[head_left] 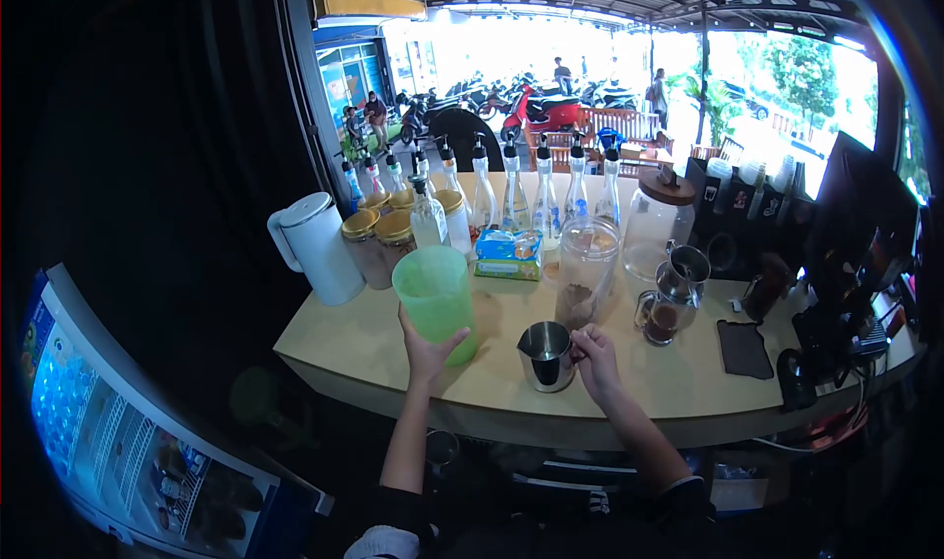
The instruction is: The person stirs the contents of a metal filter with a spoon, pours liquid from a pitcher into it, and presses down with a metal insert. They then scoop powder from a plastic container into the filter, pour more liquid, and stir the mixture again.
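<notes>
My left hand [429, 351] is wrapped round the lower part of a translucent green pitcher [433, 294] at the counter's front left. To its right, my right hand [596, 358] grips the handle of a steel milk jug [546, 358], whose open top faces up near the front edge. Behind the jug stands a tall clear container [586, 279] with brown powder low inside. A glass mug [660, 320] with brown contents is further right, and a steel pitcher [682, 272] appears just above it.
Pump bottles [544, 190] line the back of the counter [492, 377]. A white jug [321, 249], gold-lidded jars [366, 246] and a wipes pack [507, 254] stand in front. Right are a wooden-lidded jar [657, 227] and dark cloth [744, 350]; people and motorbikes are outside.
</notes>
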`<control>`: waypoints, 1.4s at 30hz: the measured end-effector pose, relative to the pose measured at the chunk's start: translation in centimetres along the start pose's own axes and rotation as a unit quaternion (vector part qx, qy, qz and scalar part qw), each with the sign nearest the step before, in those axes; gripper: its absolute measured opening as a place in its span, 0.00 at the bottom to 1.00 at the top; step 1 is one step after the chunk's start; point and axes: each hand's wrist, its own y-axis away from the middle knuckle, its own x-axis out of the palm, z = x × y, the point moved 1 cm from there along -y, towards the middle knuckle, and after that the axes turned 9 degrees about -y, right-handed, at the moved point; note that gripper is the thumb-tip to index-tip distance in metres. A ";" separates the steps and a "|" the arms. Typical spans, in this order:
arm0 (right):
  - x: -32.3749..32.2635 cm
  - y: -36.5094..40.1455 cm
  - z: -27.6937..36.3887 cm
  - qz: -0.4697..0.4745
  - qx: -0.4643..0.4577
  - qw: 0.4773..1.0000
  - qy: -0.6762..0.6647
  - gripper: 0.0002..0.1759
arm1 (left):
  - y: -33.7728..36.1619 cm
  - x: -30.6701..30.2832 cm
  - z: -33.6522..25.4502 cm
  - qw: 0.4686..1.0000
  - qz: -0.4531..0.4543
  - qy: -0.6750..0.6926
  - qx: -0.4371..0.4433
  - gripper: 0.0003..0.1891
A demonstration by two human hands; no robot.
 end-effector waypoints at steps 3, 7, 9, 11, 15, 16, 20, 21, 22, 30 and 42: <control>-0.9 -0.1 -1.0 -0.009 0.008 1.000 -0.010 0.12 | -1.1 -0.5 2.9 0.998 0.059 0.020 0.032 0.54; -1.3 -0.2 -1.7 0.004 0.019 1.000 -0.021 0.12 | -1.1 -0.2 2.3 0.996 0.071 0.006 0.060 0.52; -0.5 0.1 -1.5 0.011 0.022 1.000 0.003 0.12 | -0.7 0.2 2.1 0.997 0.049 -0.008 0.063 0.52; 0.0 0.3 -1.4 0.023 0.031 0.997 0.072 0.11 | -0.3 0.5 0.7 0.998 0.017 -0.028 0.051 0.52; -1.5 0.0 -2.5 0.048 0.019 0.992 0.112 0.10 | 0.1 1.0 -1.7 0.997 0.032 -0.060 0.036 0.53; -1.3 0.1 -2.3 0.048 0.019 0.991 0.122 0.09 | 0.0 1.1 -2.1 0.992 0.030 -0.099 0.070 0.54; -1.2 0.2 -2.1 0.051 0.015 0.991 0.127 0.09 | -0.1 1.1 -2.7 0.979 0.032 -0.163 0.115 0.58; -1.2 0.2 -2.1 0.055 0.014 0.991 0.123 0.08 | -0.3 1.0 -2.6 0.979 0.036 -0.162 0.116 0.58; -1.1 0.3 -2.0 0.051 0.012 0.991 0.123 0.08 | -0.5 0.8 -2.5 0.965 0.037 -0.211 0.148 0.58; -0.9 0.8 -1.4 0.027 0.005 0.994 0.105 0.09 | -1.8 -0.7 -2.4 0.910 0.037 -0.298 0.286 0.59; -1.2 0.7 -1.4 0.027 0.002 0.994 0.103 0.09 | -2.1 -2.0 -3.0 0.854 0.047 -0.379 0.354 0.56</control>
